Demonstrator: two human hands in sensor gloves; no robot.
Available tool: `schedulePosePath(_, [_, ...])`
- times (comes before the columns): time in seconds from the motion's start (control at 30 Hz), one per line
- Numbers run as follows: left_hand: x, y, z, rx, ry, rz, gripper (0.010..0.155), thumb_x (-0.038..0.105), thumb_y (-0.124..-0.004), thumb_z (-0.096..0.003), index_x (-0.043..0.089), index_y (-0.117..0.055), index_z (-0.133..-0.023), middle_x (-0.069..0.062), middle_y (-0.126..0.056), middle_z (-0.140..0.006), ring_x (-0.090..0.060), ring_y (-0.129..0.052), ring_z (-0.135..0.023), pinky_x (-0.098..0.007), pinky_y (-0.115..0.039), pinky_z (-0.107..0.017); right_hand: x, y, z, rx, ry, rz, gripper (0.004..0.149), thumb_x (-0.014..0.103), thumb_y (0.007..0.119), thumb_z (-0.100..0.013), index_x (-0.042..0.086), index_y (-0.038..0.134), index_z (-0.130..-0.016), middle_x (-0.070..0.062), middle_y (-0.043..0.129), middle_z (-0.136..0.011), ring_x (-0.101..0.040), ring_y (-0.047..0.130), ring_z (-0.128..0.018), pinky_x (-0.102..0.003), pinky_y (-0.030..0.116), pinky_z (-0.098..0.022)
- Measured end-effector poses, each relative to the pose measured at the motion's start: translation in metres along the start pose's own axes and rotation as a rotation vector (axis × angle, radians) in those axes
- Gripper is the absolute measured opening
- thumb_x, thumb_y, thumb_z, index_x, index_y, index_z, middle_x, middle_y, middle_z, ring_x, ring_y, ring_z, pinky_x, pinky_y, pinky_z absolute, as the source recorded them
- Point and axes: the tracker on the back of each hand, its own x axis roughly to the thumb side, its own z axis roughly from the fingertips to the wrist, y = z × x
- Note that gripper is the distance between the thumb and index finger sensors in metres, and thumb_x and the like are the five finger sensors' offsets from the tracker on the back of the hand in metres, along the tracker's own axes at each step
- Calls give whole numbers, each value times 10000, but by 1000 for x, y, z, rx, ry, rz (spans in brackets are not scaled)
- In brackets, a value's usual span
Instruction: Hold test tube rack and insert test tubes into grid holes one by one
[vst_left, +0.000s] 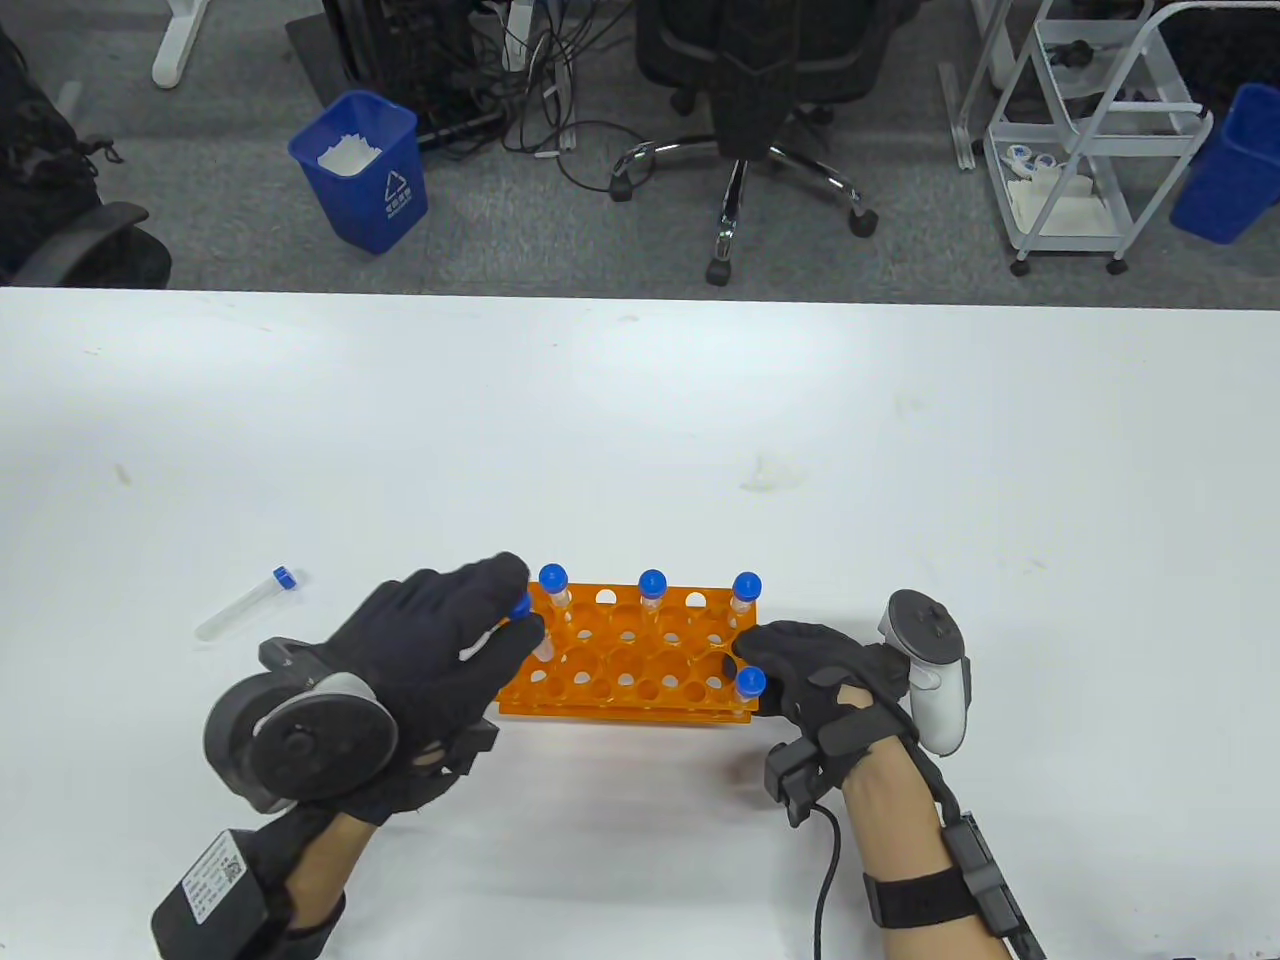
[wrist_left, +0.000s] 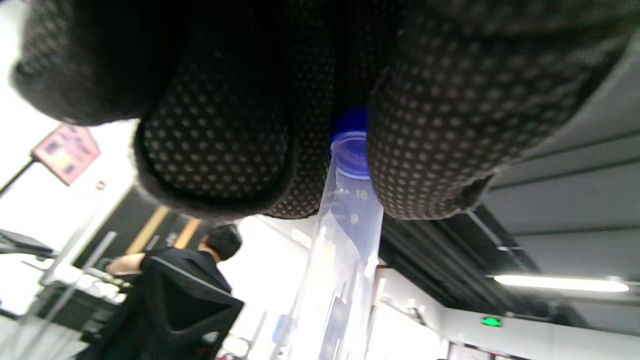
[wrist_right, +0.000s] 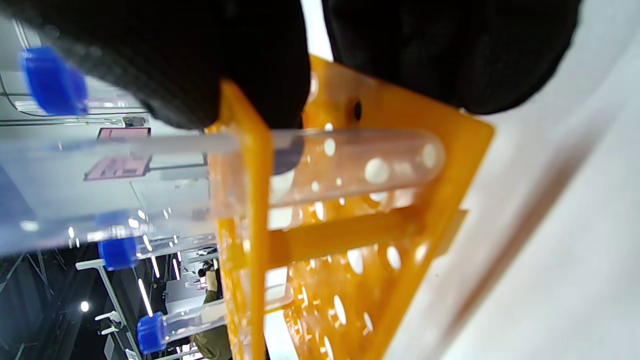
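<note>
Fingers (wrist_left: 215, 145) of L hand (vst_left: 420, 650) pinch a blue-capped test tube (wrist_left: 345, 235) just under its cap; wrist view shows dotted pads on both sides of the cap end, tube body hanging free below. From table view that tube's cap (vst_left: 521, 606) sits over the rack's left end, tube leaning slightly, bottom looks just into or at a hole in the left columns; can't tell how deep.

R hand (vst_left: 815, 680) grips the right end of the orange test tube rack (vst_left: 630, 670), fingers wrapped on the end wall & top plate (R wrist view: fingertips (wrist_right: 260, 75) on the plate edge). Rack sits flat on the white table (vst_left: 640, 420), near its front edge.

Already seated: 3 tubes along back row (vst_left: 652, 590), 1 at front right corner (vst_left: 750, 683) right beside R hand. One more tube (vst_left: 245, 603) lies on its side on table, well left of rack, apart from everything.

Risks, as I judge them: tube is tilted, so pushing down w/o straightening could jam it btwn top plate & lower plate or miss the lower hole. Sideways push from L hand could slide or tip the light rack if R grip slackens. L palm hides the target hole from above, so easy to bump the neighbouring back-left tube. Loose tube on table is round, could roll if table is knocked
</note>
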Motion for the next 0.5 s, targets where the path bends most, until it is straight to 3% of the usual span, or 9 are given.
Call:
schedulePosePath(0.27, [31, -46, 14, -67, -157, -55, 500, 426, -1076, -253, 218, -990, -699, -109, -1111, -585, -233, -1146, -265, -362, -954, -217, -1, 1, 0, 2, 4, -3, 377, 402, 836, -413, 101, 954, -608, -358, 779, -897, -583, 793, -765, -749, 689, -527])
schedulePosePath(0.5, [39, -67, 21, -48, -218, -114, 497, 431, -1075, -251, 218, -993, -693, -117, -1114, -577, -229, -1147, -253, -360, -955, -211, -1, 2, 0, 5, 7, -4, 377, 400, 835, -414, 100, 954, -609, -359, 777, -897, -583, 791, -766, -750, 688, -528])
